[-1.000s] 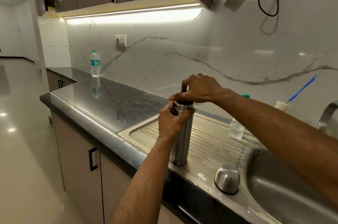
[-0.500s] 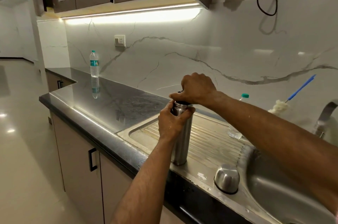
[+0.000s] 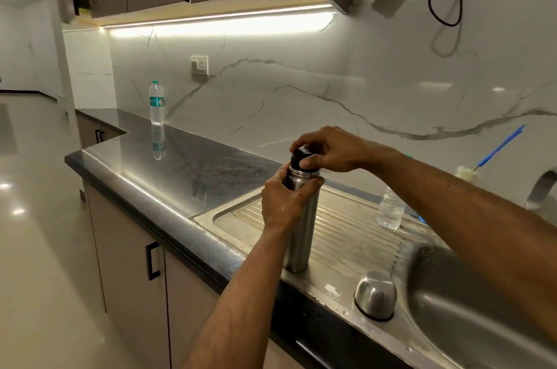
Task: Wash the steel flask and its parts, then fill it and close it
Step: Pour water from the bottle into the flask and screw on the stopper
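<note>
Gripping one upright steel flask (image 3: 301,233), left hand (image 3: 283,203); right hand (image 3: 328,150) pinching its black stopper (image 3: 298,159); two water bottles (image 3: 156,103).

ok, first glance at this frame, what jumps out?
The steel flask standing upright on the ribbed drainboard: the left hand grips its body, and the right hand holds the black stopper at its mouth. Next, the steel cup sitting upside down near the sink's front edge, and the bright light strip under the cabinets.
</note>
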